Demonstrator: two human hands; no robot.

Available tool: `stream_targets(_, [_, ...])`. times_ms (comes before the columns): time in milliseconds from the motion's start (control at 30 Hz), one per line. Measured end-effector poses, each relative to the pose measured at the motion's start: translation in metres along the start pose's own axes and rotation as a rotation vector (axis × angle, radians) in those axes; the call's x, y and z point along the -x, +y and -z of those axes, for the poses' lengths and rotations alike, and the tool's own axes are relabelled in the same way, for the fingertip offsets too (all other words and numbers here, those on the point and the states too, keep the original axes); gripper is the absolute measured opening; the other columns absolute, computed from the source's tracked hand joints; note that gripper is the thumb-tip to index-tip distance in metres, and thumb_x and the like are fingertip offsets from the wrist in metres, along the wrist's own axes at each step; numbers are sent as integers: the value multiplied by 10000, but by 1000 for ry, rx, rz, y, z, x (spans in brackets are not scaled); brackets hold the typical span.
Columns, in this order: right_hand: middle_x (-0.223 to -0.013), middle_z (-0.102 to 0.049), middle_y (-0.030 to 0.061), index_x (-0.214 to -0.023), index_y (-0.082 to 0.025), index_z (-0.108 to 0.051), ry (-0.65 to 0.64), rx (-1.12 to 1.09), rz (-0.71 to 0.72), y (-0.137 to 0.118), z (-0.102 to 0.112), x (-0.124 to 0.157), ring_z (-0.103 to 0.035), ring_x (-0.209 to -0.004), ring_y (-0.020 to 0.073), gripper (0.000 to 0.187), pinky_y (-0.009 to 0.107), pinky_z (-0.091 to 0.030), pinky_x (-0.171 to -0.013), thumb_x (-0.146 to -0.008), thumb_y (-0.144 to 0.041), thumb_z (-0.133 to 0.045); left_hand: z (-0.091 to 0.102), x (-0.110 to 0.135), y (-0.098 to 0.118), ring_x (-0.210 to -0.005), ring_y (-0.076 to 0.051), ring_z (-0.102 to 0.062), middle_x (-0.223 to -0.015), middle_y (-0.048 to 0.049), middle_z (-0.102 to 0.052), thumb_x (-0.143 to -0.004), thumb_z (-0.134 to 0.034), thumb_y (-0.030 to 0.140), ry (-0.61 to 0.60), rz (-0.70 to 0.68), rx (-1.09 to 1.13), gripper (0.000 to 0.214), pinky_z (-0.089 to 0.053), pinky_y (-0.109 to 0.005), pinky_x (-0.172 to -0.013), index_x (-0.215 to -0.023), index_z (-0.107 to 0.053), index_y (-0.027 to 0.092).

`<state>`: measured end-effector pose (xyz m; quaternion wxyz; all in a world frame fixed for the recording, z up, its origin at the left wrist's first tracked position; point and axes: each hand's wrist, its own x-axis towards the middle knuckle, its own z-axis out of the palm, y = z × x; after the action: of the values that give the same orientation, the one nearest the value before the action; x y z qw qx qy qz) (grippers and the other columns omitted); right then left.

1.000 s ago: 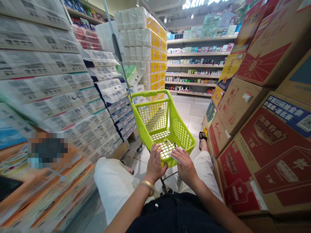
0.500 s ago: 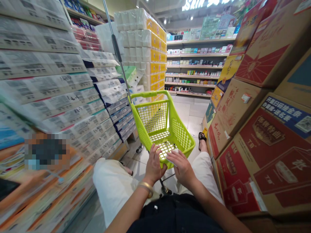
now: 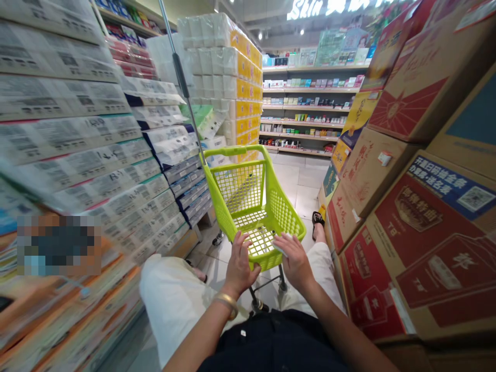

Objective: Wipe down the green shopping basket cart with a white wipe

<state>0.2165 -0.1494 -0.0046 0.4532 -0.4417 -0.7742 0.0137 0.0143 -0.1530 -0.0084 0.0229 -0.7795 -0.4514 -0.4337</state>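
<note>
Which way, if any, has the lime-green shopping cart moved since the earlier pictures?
Yes, slightly forward, it seems: the lime-green shopping cart has rolled past the stacked paper packs at left, their blurred label now nearer the picture's edge.

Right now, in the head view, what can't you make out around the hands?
Head view:
- White item under the right hand: mostly covered by that hand, so its kind is unclear.
- Pixelated patch on the stacked packs: blurred out.
- Far shelf goods: labels too small to read.
</note>
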Motion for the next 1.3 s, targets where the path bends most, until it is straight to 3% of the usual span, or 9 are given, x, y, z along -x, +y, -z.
stream_targets(100, [-1199,-709,82,-1113,-204,-694,149,50,-163,26,10,-5,-592,-1238,258,485,566,-367,-1111,-764,-27,-407,1,0,1,-1443,-362,-242,-1357,-165,-429,-660,-574,97,-3,6,-9,579,-350,-597,-1136,-1201,-385,180])
stream_targets(167, [-1185,-715,85,-1092,-199,-700,194,61,-209,29,10,-4,-586,-1245,269,482,579,-368,-1105,-754,-24,-404,1,0,1,-1445,-362,-240,-1359,-163,-429,-661,-574,95,2,7,-17,582,-352,-598,-1134,-1204,-385,184])
stream_targets(233, [-1204,-708,76,-1110,-208,-694,161,40,-162,18,5,0,-574,-1261,256,495,556,-357,-1123,-751,-17,-412,-1,0,1,-1446,-366,-237,-1360,-163,-428,-666,-577,100,5,5,-18,583,-354,-606,-1129,-1207,-380,188])
stream_targets(333, [-1246,-689,55,-1165,-235,-674,8,-34,-5,-3,-4,4,-566,-1273,214,515,495,-342,-1150,-770,-12,-430,-1,0,-2,-1441,-373,-241,-1353,-162,-425,-672,-577,104,5,2,-10,574,-356,-617,-1122,-1201,-372,191])
stream_targets(400, [-1245,-690,51,-1167,-244,-674,-24,-58,19,-3,-3,2,-576,-1261,205,512,486,-346,-1149,-776,-15,-437,1,0,-3,-1437,-376,-248,-1344,-159,-427,-672,-574,102,-6,6,-7,569,-355,-625,-1120,-1195,-371,195])
stream_targets(600, [-1152,-729,70,-1080,-220,-703,190,-8,-217,22,7,-8,-601,-1224,254,497,576,-363,-1117,-737,-14,-408,5,0,-3,-1438,-362,-259,-1337,-153,-440,-662,-568,90,-2,18,-7,574,-358,-612,-1123,-1193,-382,198])
stream_targets(800, [-1246,-689,52,-1169,-245,-671,-47,-84,29,-10,-5,2,-580,-1257,213,510,501,-369,-1135,-773,-24,-438,3,1,-3,-1435,-352,-265,-1341,-153,-446,-653,-571,92,12,22,-8,576,-353,-603,-1129,-1189,-390,196])
stream_targets(1033, [-1129,-736,77,-1055,-207,-703,191,24,-171,28,12,-5,-625,-1180,261,447,567,-390,-1085,-760,-31,-417,4,0,-1,-1445,-349,-252,-1351,-149,-440,-648,-561,88,-7,47,-2,559,-342,-599,-1137,-1173,-402,194])
stream_targets(1300, [-1061,-743,56,-1060,-232,-694,33,-66,6,-15,-4,-3,-661,-1057,215,465,476,-418,-1074,-746,-12,-430,12,0,-12,-1465,-359,-225,-1398,-166,-439,-665,-574,96,-39,43,9,592,-336,-610,-1141,-1225,-405,186])
